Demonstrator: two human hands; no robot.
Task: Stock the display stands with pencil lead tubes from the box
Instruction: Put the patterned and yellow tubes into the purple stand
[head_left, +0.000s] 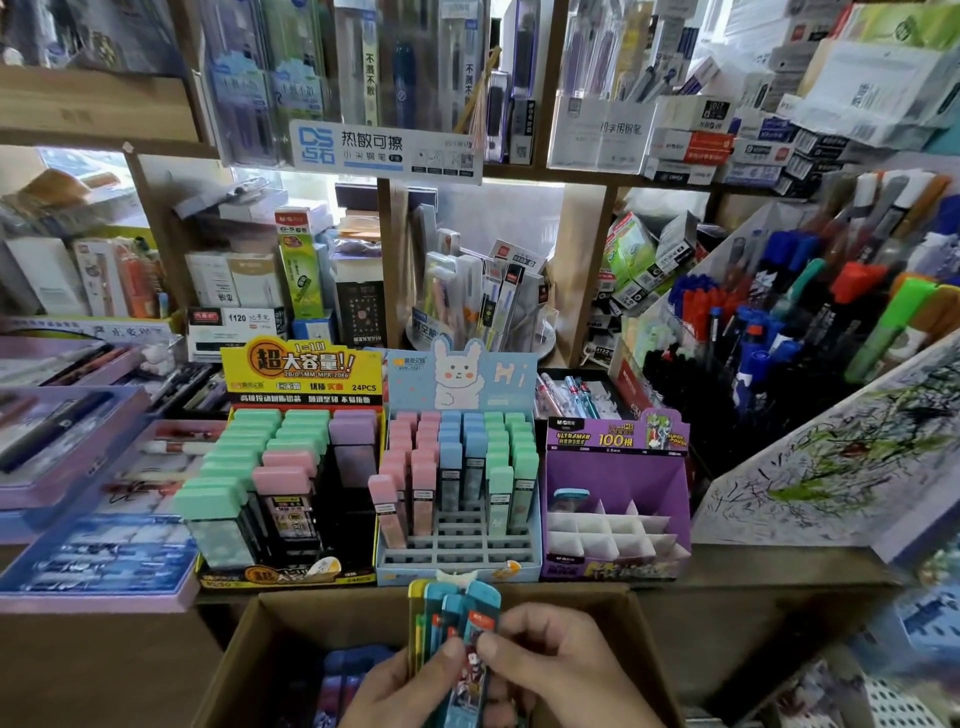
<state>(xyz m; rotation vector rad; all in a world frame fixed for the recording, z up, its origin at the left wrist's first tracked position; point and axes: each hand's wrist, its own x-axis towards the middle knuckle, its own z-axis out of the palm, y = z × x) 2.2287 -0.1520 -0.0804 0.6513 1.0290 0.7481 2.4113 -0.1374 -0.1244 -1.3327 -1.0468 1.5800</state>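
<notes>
Head view, yellow stand (301, 370) marked "24PCS"

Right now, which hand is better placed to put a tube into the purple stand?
The right hand, probably. The purple stand sits ahead and to the right of both hands, on the right hand's side. The left hand grips the tubes from the left and could hold the rest.

place: stationery shop | evidence: shelves (171, 150) of boxed pens; counter display stands (460, 545); marker bins (779, 332)
</notes>
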